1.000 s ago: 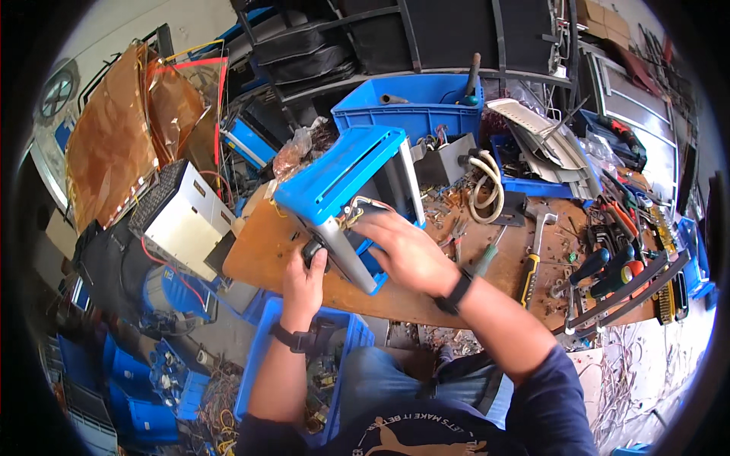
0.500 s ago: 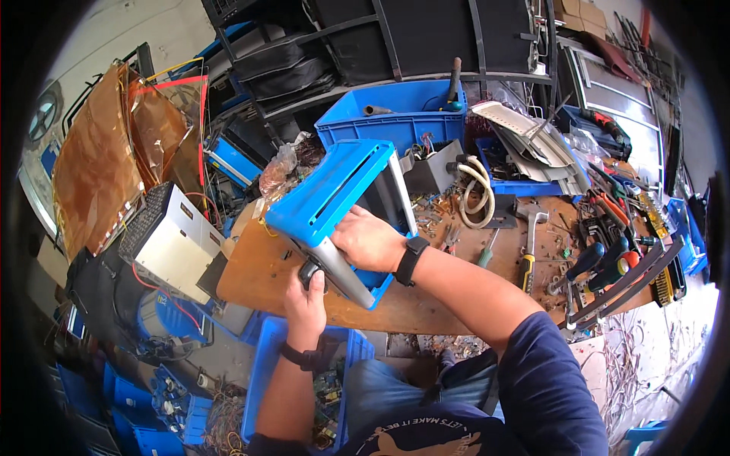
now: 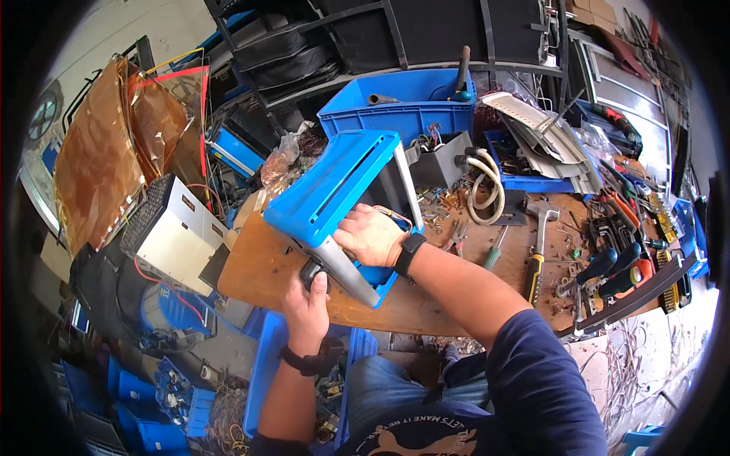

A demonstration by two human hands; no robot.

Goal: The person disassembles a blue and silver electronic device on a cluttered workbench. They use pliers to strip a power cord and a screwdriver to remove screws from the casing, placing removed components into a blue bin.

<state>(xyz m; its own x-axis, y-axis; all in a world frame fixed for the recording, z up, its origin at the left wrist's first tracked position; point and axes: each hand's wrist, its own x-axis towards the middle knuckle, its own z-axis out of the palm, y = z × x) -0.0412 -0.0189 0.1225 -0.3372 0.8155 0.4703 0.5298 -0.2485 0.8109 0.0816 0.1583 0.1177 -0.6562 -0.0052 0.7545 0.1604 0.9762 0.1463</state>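
A box-like frame (image 3: 332,182) with blue plastic ends and silver posts is tilted above the near edge of the wooden bench. My left hand (image 3: 306,308) is closed at its lower left post, thumb pressed beside a black rounded part (image 3: 309,272). Whether that part belongs to the frame I cannot tell. My right hand (image 3: 372,237) reaches between the posts with its fingers curled, and the fingertips are hidden inside. Thin wires (image 3: 397,218) show just beyond its knuckles. A dark panel (image 3: 389,178) stands within the frame.
Right of the frame on the bench (image 3: 258,262) lie a hammer (image 3: 538,247), a green-handled screwdriver (image 3: 496,249), pliers (image 3: 458,238) and scattered screws. A blue crate (image 3: 395,118) and a coiled pale hose (image 3: 487,186) are behind. A blue bin (image 3: 262,372) of circuit boards stands below.
The view has shifted slightly. Wires now show beside my right hand, where they did not show before. Both hands stay at the same places on the frame.
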